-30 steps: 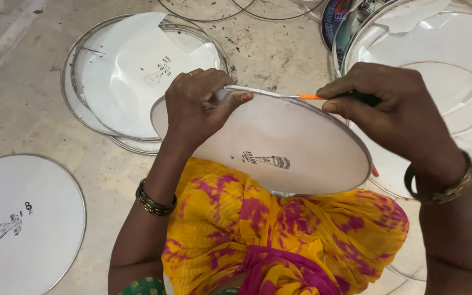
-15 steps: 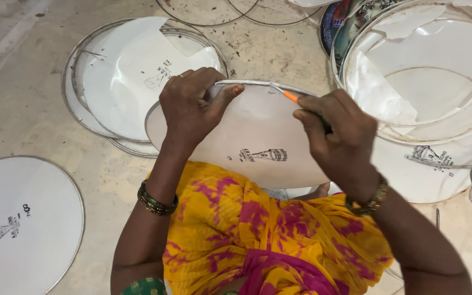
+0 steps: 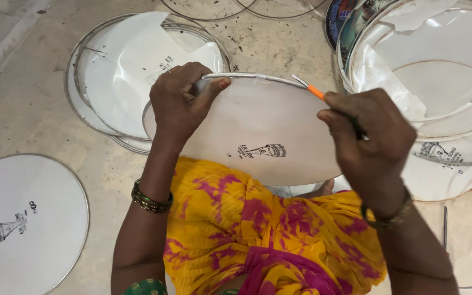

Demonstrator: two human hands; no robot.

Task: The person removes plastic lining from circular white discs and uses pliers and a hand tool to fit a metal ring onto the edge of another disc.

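**Right hand slides back along the drumhead rim**

Since the earlier frame, the right hand (image 3: 368,143) has shifted rightward, pinching an orange-handled tool (image 3: 311,88) whose tip meets the metal hoop. The left hand (image 3: 180,101) grips the white drumhead (image 3: 263,139) at its top edge, fingers curled over. It rests tilted on the yellow-clad lap (image 3: 258,229), above the concrete floor (image 3: 23,98).

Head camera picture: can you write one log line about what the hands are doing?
left hand: grips drumhead rim | right hand: holds orange-handled tool at rim | drumhead: tilted on lap
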